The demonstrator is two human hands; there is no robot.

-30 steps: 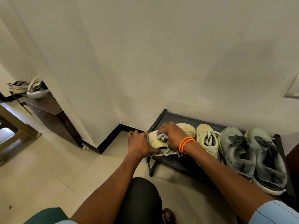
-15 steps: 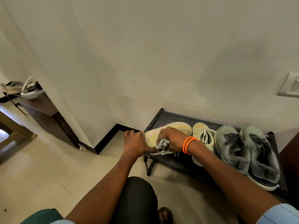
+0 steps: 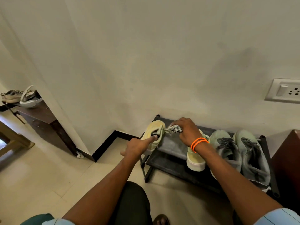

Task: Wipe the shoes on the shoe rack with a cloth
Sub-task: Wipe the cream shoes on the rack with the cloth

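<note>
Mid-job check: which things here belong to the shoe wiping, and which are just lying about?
Job:
cloth in right hand
yellow shoe held by left hand
second yellow shoe
grey shoes
shoe rack

Lying about:
wall socket
shoes on far cabinet

My right hand [image 3: 186,132] covers most of the cloth [image 3: 174,129]. My right forearm hides the second yellow shoe's [image 3: 194,157] upper. The wall socket [image 3: 286,91] is cut off by the right edge.

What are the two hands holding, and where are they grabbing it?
The right hand grips a bunched checked cloth. The left hand holds the yellow shoe by fingers hooked into its opening.
</note>
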